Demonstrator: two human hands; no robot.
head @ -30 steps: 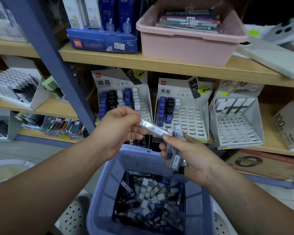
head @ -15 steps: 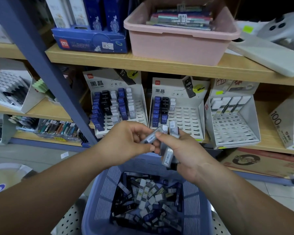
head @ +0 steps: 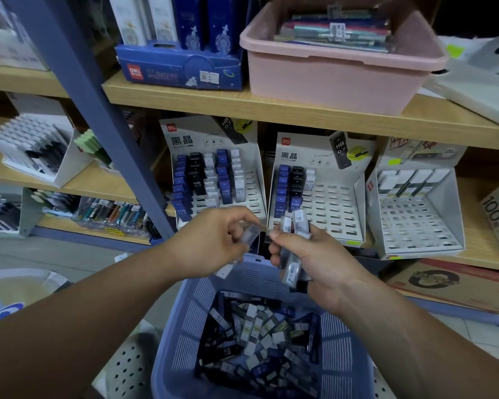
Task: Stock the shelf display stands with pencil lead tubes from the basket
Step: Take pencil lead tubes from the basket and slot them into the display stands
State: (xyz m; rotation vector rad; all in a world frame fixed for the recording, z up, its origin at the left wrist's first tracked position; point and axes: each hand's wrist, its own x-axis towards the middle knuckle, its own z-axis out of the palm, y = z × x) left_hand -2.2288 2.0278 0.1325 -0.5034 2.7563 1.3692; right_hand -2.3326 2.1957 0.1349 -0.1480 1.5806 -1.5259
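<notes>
Two hands work above a blue slatted plastic basket point(head: 185, 326) at a light wooden shelf point(head: 473, 250).
Left hand point(head: 213, 243) pinches one clear plastic lead tube point(head: 249, 234) btwn thumb & curled fingertips. Right hand point(head: 317, 254) has its fingers wrapped round a bundle of grey-clear lead tubes point(head: 293, 249), one marked HB, ends pointing up. The hands are near each other, not touching. In the basket lies a loose heap of black, blue & white tubes point(head: 257, 341). Just behind the hands, on the shelf: left white cardboard display stand point(head: 185, 139) w/ upper rows mostly filled; middle white cardboard stand point(head: 334, 205) w/ three short columns at its left side only.
</notes>
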